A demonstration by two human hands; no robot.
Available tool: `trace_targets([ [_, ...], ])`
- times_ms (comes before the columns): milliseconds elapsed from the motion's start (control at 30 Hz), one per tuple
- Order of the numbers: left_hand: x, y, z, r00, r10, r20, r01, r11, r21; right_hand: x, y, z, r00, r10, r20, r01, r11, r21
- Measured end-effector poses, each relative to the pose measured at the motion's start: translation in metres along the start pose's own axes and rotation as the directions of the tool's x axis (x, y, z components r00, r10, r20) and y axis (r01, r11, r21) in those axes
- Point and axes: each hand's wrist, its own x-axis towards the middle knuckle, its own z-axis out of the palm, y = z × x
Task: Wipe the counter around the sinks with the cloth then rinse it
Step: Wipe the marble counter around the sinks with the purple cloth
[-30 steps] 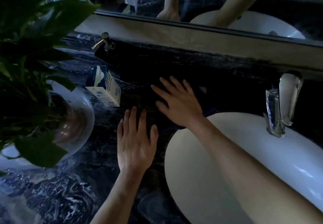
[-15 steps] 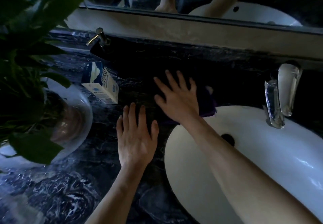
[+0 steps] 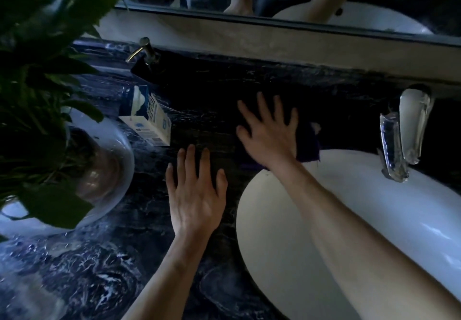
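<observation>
**poster1:** Cloth (image 3: 308, 145) is pinned flat under the right hand (image 3: 269, 132), and that's basically the whole setup. Fingers (image 3: 262, 106) are spread wide and laid flat on top, nothing is pinched or bunched. Only a dark purple edge can be seen, sticking out on the little-finger side and down by the heel of the palm, right where the rim of the white sink (image 3: 252, 195) begins. How far it reaches under the fingertips can't be told, it's too dark against the counter (image 3: 199, 90).

**poster2:** And the other hand?

**poster1:** Left hand (image 3: 197, 195) is planted open on the counter, fingers apart, nothing held. It's parked just off the thumb side of the right hand, apart from the cloth, so it's probably only being leaned on.

**poster2:** So which way should the next swipe be taken?

**poster1:** A guess only: unwiped strip seems to run past the fingertips toward the back ledge, and sideways toward the faucet (image 3: 399, 140) on the little-finger side. Carton (image 3: 147, 120) sits well off the thumb side, so a sweep that way would be blocked sooner. Rinsing isn't started yet.
</observation>
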Motion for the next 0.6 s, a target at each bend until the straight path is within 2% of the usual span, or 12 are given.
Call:
trace_targets([
  [67,0.0,-0.001,0.0,1.0,-0.007,-0.004,0.007,1.0,-0.014,-0.003,0.011,0.001,0.992,-0.123,0.033,0.125,0.991,-0.041],
  [100,0.0,-0.002,0.0,1.0,-0.013,-0.005,0.013,1.0,-0.024,-0.004,0.028,0.0,0.994,-0.112,0.017,0.113,0.992,-0.062],
  [200,-0.001,-0.002,0.001,1.0,-0.011,-0.012,0.01,0.999,-0.045,-0.009,0.092,-0.004,0.992,0.11,-0.059,-0.113,0.992,-0.063],
  [267,0.0,-0.001,0.001,1.0,-0.01,-0.011,0.01,0.999,-0.05,-0.012,0.112,-0.006,0.985,0.161,-0.067,-0.164,0.986,-0.038],
  [367,0.0,0.0,0.002,1.0,-0.01,-0.009,0.009,0.998,-0.066,-0.007,0.099,-0.005,0.977,0.192,-0.093,-0.196,0.98,-0.039],
  [467,0.002,0.001,0.001,0.999,-0.025,-0.03,0.02,0.987,-0.159,-0.004,0.079,-0.005,0.973,0.214,-0.082,-0.216,0.976,-0.024],
  [600,0.0,0.001,-0.007,0.995,-0.092,-0.034,0.072,0.917,-0.392,0.002,0.032,-0.001,0.998,0.059,-0.037,-0.061,0.997,-0.045],
])
